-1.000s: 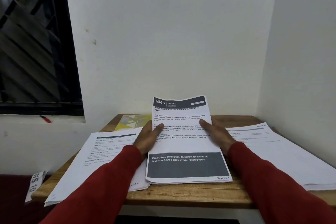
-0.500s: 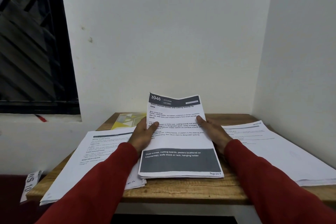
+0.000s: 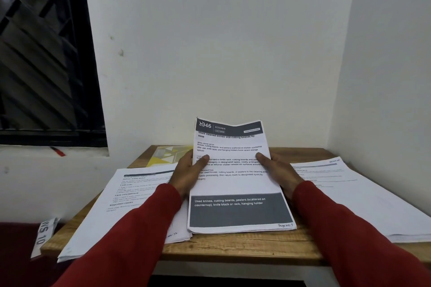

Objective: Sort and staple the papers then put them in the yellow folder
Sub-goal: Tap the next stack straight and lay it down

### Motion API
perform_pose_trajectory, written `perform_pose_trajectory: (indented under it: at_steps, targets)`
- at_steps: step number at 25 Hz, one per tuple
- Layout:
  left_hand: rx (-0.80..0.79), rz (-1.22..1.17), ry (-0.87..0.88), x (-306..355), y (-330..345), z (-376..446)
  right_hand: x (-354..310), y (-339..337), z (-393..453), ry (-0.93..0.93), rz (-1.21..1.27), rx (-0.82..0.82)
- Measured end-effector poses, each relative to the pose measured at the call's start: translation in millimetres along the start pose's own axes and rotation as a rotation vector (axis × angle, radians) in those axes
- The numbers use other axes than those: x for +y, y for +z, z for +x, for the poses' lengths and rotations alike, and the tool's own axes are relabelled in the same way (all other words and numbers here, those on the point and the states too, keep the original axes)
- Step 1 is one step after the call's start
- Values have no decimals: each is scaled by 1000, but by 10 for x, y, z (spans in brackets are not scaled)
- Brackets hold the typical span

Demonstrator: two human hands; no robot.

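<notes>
Hands, left (image 3: 187,173) and right (image 3: 277,170), grip the middle stack (image 3: 235,184) by its sides; tap its near edge on the counter (image 3: 233,246) to square it before stapling.

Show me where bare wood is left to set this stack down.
Bare table shows along the front edge and behind the right pile. The left pile, held stack and yellow folder crowd the rest.

Dim, cool indoor light, evenly spread, with no hard shadows. Soft shade under the worktop (image 3: 233,249) edge and beneath the red sleeves (image 3: 130,235). Window (image 3: 44,53) dark, giving no daylight. Print on the middle paper stack (image 3: 235,182) sharp; side sheets softer. Wide-angle bending at the edges, wall lines leaning. No glare.
</notes>
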State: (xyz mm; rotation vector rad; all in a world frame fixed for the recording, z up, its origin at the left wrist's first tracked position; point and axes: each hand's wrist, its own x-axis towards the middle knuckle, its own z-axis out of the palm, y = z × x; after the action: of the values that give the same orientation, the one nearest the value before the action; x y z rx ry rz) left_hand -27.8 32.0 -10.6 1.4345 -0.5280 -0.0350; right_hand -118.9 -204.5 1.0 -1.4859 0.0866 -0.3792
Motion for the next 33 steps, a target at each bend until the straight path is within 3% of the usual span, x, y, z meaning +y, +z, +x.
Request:
perform_pose_trajectory:
  at_steps: [4, 8, 13, 17, 19, 23, 28, 33]
  targets:
    - [15, -57, -80, 8, -16, 19, -21, 1, -26, 22, 48, -34]
    - [-6, -16, -46, -5, -13, -3, -43, 19, -49, 25, 48, -19]
    - [13, -6, -27, 24, -20, -48, 0, -58, 19, -291, -279, 363]
    - [-31, -4, -20, 19, -1, -41, -24, -35, -2, -328, -235, 392]
    - [-60, -35, -23, 44, 11, -59, -44, -41, -3, -257, -142, 353]
    - [-118, -74, -57, 58, 22, -80, 60, -80, 84, -53, 63, 123]
    - [-165, -116, -136, 73, 31, -99, 13, -27, 60, -18, 81, 94]
    - [-110, -22, -67, 14, -4, -41, -1, -23, 13, -8, 99, 45]
